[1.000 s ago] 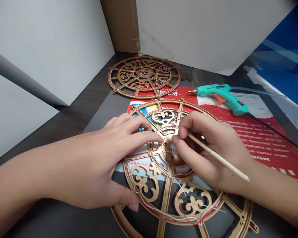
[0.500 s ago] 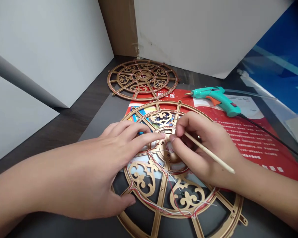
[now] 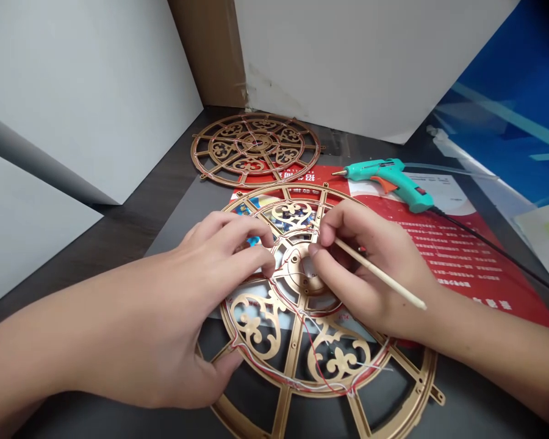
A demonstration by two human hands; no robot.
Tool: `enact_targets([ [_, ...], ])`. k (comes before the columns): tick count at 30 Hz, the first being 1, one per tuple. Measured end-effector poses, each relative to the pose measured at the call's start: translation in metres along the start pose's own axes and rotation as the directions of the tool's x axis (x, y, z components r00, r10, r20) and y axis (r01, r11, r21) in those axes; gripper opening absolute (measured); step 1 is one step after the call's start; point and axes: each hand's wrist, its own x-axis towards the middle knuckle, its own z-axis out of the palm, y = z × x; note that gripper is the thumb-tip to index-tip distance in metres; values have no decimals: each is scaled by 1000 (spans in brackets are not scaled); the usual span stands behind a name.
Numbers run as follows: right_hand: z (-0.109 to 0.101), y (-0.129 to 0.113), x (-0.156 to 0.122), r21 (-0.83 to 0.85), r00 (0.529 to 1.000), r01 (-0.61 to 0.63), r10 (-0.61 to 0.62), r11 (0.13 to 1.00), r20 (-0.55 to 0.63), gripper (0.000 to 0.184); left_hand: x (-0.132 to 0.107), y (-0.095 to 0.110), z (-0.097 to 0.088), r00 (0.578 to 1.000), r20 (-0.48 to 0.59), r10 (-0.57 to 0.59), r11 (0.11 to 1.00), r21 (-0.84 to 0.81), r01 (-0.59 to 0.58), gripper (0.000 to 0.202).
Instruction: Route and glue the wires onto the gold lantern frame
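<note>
A round gold openwork frame (image 3: 294, 342) with spokes and scroll ornaments lies in front of me. Red and white wires (image 3: 265, 367) run along its rings, and a loose strand crosses one scroll. My right hand (image 3: 370, 262) pinches a thin wooden stick (image 3: 393, 284) near the hub; the stick's working tip is hidden behind the fingers. On the left side of the hub, my left hand (image 3: 201, 286) rests on the frame, index finger bent down by the wires. Its thumb is spread away over the rim, and nothing shows in its grasp.
A second wired round frame (image 3: 239, 177) lies behind. A teal glue gun (image 3: 393, 180) rests at the right on a red printed sheet (image 3: 462, 256), its black cord (image 3: 494, 244) trailing right. White panels (image 3: 348, 67) stand at the back and left.
My left index finger has drawn back from the hub and bent, now lying by the inner ring. The right hand keeps its pinch on the stick near the same spot. The view has shifted slightly.
</note>
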Motion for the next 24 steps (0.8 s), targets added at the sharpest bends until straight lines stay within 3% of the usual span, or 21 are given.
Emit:
enact_targets([
  [7,-1,1,1,26,1000,0,0,1000,-6,24,1,6,0,997,-71,-21,1000,3,21,66],
  [24,-1,3,0,60,1000,-14,15,998,-15,24,-2,4,2,998,-60,-24,1000,12,25,67],
])
